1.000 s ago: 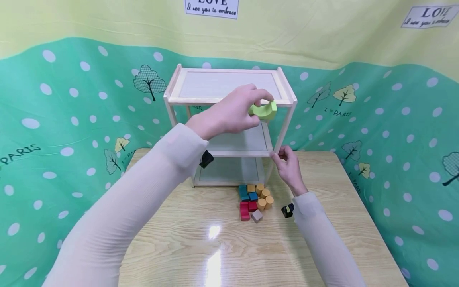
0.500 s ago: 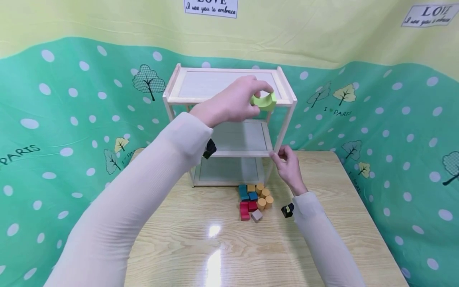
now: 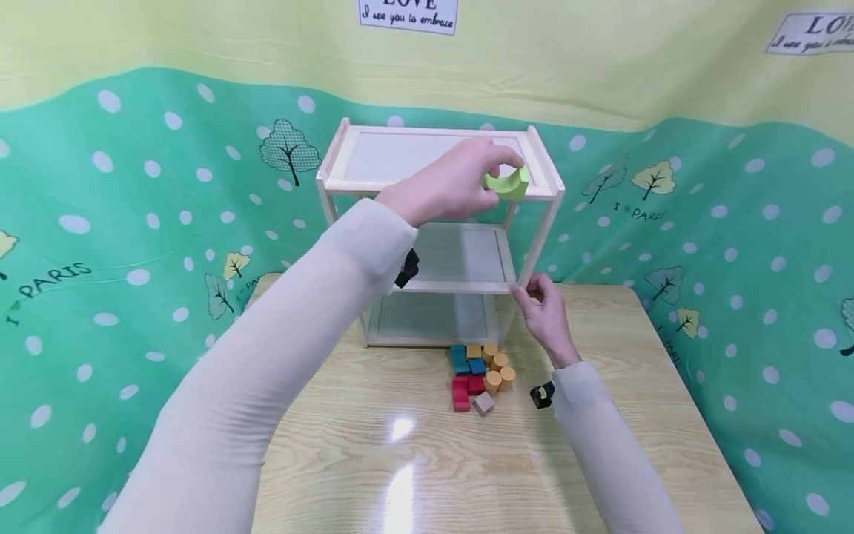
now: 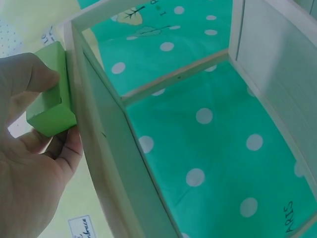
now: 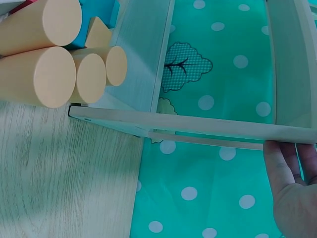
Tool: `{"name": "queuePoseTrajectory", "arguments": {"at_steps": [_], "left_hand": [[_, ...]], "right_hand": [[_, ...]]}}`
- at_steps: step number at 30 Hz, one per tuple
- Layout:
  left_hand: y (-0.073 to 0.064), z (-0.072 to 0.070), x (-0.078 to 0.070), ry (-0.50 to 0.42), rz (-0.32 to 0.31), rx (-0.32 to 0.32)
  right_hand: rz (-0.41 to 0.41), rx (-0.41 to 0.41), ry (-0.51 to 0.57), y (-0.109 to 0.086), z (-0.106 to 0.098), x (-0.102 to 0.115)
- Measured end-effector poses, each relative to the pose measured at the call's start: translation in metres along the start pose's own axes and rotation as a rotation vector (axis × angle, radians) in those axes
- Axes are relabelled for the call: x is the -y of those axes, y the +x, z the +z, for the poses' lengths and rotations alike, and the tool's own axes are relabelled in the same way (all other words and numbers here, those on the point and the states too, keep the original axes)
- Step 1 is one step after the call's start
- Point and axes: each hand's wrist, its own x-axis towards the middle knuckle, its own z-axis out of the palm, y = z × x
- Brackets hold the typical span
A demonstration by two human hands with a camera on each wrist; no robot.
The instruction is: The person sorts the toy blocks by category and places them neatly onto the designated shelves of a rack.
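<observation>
My left hand (image 3: 460, 182) pinches a light green arched block (image 3: 512, 188) between thumb and fingers, by the right end of the wooden shelf's top board (image 3: 427, 156). In the left wrist view the green block (image 4: 52, 111) is right beside the shelf's top rail (image 4: 94, 144); whether they touch I cannot tell. My right hand (image 3: 550, 320) grips the right front post at the height of the middle board (image 3: 460, 256). In the right wrist view, fingers of my right hand (image 5: 297, 198) lie against that post (image 5: 198, 123).
On the table (image 3: 347, 445), before the shelf's lower right corner, several blocks are grouped: orange cylinders (image 3: 507, 377), red blocks (image 3: 461, 393), blue-green ones (image 3: 459, 359) and a greyish cube (image 3: 483, 403). A patterned green and yellow cloth (image 3: 667, 96) hangs behind.
My left hand has lifted the green block from just under the top board's front edge to about its level. My right hand stays on the post. The head view has shifted slightly.
</observation>
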Motion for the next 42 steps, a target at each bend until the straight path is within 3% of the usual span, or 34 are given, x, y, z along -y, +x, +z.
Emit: {"name": "queuePoseTrajectory", "arguments": {"at_steps": [21, 27, 42], "left_hand": [[0.027, 0.004, 0.005, -0.053, -0.103, 0.018], [0.032, 0.006, 0.007, -0.063, -0.100, 0.000], [0.032, 0.010, 0.010, -0.152, -0.113, -0.040]], "right_hand": [[-0.023, 0.003, 0.001, 0.001, 0.001, -0.002], [-0.015, -0.002, 0.010, 0.000, -0.001, -0.002], [-0.019, -0.009, -0.003, 0.000, -0.001, -0.003]]}}
